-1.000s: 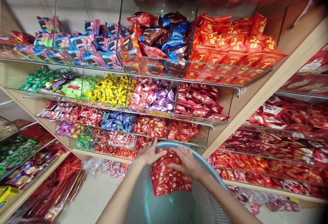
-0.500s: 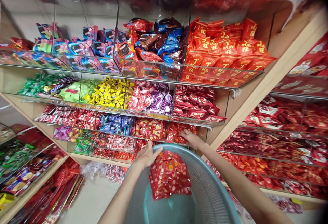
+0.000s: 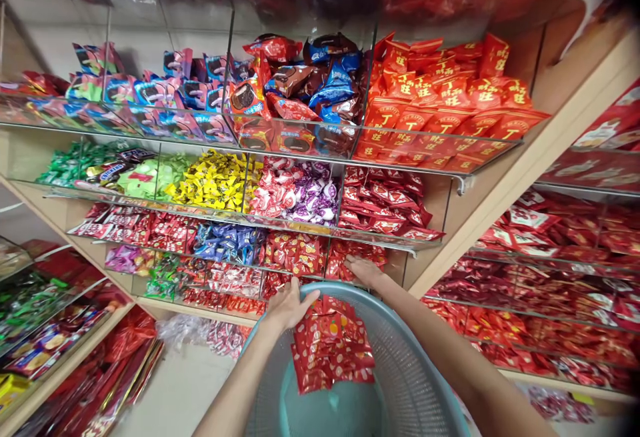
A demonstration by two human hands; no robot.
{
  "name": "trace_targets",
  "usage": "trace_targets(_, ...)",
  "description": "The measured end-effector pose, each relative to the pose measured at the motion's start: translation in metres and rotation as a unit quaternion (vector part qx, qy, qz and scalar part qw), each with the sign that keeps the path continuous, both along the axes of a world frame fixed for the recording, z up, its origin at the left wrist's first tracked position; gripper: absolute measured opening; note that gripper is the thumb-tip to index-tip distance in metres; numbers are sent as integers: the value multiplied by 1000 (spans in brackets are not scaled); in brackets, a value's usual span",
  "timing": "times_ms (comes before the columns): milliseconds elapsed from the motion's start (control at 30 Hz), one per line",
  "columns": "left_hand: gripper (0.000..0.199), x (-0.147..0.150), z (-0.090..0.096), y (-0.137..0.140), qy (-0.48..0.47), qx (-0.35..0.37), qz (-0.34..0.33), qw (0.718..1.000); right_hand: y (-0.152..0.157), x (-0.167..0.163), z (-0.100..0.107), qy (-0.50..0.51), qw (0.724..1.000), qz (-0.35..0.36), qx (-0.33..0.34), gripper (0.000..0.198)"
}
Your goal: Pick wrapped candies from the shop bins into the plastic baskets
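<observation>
A grey-green plastic basket (image 3: 407, 350) with perforated sides stands below me, tilted toward the shelves. My left hand (image 3: 289, 305) grips its far left rim, thumb over the inner side and fingers outside. Inside lies a pile of red printed candy packets (image 3: 333, 344). Beyond the rim, my right hand (image 3: 367, 272) reaches into a low shelf compartment and rests on red packets (image 3: 343, 254) there. Its fingers are stretched out, and I see nothing held in them. Left of that compartment is another with red packets bearing orange prints (image 3: 295, 252).
Tiered shelves with clear dividers hold yellow candies (image 3: 217, 177), purple candies (image 3: 317, 194) and orange-red bags (image 3: 445, 94). A slanted wooden panel (image 3: 480, 204) rises at right, with more red packets beyond. Plastic bags (image 3: 187, 332) lie on the floor at left.
My right hand has slid a little to the left over the red packets. The left hand keeps its hold on the basket rim, and the pile inside looks the same.
</observation>
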State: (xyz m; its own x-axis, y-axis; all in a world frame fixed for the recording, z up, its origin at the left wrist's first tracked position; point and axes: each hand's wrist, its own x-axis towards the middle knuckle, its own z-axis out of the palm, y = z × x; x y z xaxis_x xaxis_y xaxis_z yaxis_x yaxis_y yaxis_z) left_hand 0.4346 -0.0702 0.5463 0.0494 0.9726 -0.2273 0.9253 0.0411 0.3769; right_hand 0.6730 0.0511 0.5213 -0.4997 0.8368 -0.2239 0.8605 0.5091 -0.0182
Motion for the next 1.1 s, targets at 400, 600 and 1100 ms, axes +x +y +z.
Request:
trace_targets(400,77,-1,3,1,21,-8,-21,1000,2,-1,-2,70,997,-20,-37,58)
trace_targets(600,82,-2,6,0,4,-19,-22,1000,7,-5,-6,95,993,-46,-51,64)
trace_targets(1100,74,-5,9,0,-1,-28,-29,999,4,6,22,158,981,-19,-109,39)
